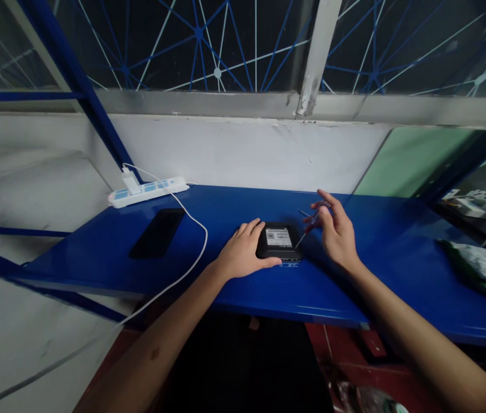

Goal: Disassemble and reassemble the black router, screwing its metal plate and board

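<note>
A small black electronic box point(263, 252) with a white printed label point(278, 237) on its upper face lies on the blue table; ports show along its near edge. My left hand point(245, 250) grips its left side, thumb along the near edge and fingers over the far corner. In the fingers of my right hand point(335, 232) is a screwdriver point(309, 227) with a reddish-purple handle. Its thin shaft slants down to the box's near right corner. A second thin metal shaft point(304, 213) sticks out leftward by the same fingers; what it belongs to is unclear.
A dark phone-like slab point(157, 233) lies left of the box. Behind it, a white power strip point(151, 191) holds a charger point(130, 180), whose white cable point(205, 235) crosses the table and hangs over the front edge. A shiny packet point(483, 267) lies at the right.
</note>
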A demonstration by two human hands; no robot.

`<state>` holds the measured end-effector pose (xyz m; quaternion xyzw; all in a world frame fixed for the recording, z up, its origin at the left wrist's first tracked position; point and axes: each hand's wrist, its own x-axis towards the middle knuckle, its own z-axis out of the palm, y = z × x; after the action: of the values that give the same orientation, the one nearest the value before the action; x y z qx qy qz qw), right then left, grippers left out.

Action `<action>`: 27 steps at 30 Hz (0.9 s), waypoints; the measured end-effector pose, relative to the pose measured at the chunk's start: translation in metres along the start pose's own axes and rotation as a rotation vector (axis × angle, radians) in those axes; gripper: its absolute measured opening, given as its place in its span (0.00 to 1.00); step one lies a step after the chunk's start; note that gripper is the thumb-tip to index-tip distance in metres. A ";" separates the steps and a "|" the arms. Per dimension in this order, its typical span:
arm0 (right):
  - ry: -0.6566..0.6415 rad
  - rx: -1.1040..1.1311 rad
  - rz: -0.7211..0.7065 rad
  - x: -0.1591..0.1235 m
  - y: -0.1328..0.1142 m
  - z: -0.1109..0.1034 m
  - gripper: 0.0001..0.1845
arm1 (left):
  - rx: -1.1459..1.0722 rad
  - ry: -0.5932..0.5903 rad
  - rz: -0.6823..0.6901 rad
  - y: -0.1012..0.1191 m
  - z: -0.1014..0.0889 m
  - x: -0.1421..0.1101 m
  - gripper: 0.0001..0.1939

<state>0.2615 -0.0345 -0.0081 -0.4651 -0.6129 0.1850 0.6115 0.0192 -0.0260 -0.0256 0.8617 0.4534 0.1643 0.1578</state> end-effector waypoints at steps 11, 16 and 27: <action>-0.016 0.115 0.047 0.000 0.005 0.000 0.29 | -0.009 0.006 0.006 -0.001 0.001 0.000 0.55; 0.008 0.055 0.016 0.001 0.001 0.002 0.27 | 0.003 0.006 -0.004 -0.002 0.001 0.000 0.55; -0.018 0.073 0.015 -0.001 0.000 -0.001 0.22 | 0.005 0.021 0.003 -0.001 0.001 0.000 0.54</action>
<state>0.2620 -0.0350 -0.0084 -0.4453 -0.6077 0.2162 0.6211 0.0190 -0.0255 -0.0271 0.8609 0.4543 0.1725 0.1507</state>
